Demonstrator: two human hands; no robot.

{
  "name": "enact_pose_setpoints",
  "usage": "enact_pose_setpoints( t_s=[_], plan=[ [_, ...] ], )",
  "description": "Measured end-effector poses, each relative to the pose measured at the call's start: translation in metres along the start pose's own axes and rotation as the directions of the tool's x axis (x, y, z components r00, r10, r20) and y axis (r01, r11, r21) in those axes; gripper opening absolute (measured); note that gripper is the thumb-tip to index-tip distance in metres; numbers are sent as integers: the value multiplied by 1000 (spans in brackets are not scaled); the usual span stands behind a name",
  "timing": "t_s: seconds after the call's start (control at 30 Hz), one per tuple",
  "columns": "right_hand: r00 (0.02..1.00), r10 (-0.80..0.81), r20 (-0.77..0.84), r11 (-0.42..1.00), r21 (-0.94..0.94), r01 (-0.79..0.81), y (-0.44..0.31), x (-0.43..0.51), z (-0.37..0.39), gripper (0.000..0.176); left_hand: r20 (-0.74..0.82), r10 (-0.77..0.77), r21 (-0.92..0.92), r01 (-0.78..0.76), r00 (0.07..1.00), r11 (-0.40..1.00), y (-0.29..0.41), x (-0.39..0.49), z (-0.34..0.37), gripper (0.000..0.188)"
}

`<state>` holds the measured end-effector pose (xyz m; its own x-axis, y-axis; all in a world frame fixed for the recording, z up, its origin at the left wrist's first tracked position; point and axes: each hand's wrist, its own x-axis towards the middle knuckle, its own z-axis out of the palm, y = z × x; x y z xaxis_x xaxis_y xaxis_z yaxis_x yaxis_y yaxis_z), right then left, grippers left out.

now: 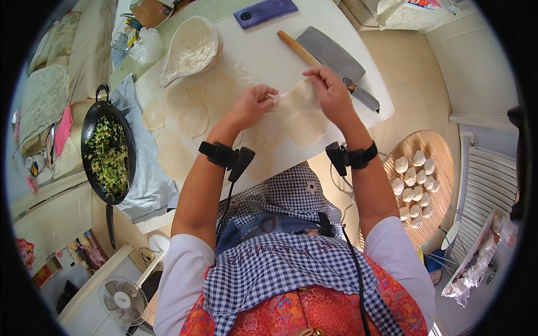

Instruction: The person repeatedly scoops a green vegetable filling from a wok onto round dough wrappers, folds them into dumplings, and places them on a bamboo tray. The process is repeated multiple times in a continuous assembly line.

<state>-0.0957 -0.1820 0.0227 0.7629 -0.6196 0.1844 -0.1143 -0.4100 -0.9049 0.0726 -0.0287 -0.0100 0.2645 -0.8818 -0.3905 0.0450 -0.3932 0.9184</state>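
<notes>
A thin dough wrapper (296,95) hangs between my two hands above the white tabletop. My left hand (255,105) pinches its left edge with thumb and fingers. My right hand (330,93) grips the right edge, close to a wooden rolling pin (297,47). Just below them, a round wrapper (309,127) lies flat on the table. More flat rounds of dough spread to the left, among them one wrapper (193,120) near my left forearm; some overlap. My left forearm partly covers the rounds beneath it.
Beside the rolling pin lies a cleaver (334,54). A bowl of flour (194,49) and a purple phone (265,12) sit farther back. At left stands a black wok (108,147) of chopped green filling. Several shaped dough pieces (417,193) rest on a round slatted tray (441,168) at right.
</notes>
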Motion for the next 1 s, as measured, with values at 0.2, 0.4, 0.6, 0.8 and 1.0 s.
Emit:
enact_pose_setpoints(
  t_s=[0.2,0.4,0.6,0.8,1.0],
  plan=[
    [983,184,29,938,295,-184,-1,25,-5,19,-91,47,178,-30,995,984,12,-10,3,30],
    [964,221,149,801,536,-267,-14,34,-1,21,-107,95,640,-5,990,769,26,-31,10,36],
    [999,-4,-46,993,-122,-1,-8,24,2,28,-190,147,625,4,971,780,24,-35,15,33],
    [949,-260,181,769,-556,316,17,0,18,33,-236,162,768,82,958,636,18,-37,21,24],
    [898,-310,313,658,-611,440,20,25,39,32,-194,358,856,-21,913,517,8,-43,15,17]
  ],
)
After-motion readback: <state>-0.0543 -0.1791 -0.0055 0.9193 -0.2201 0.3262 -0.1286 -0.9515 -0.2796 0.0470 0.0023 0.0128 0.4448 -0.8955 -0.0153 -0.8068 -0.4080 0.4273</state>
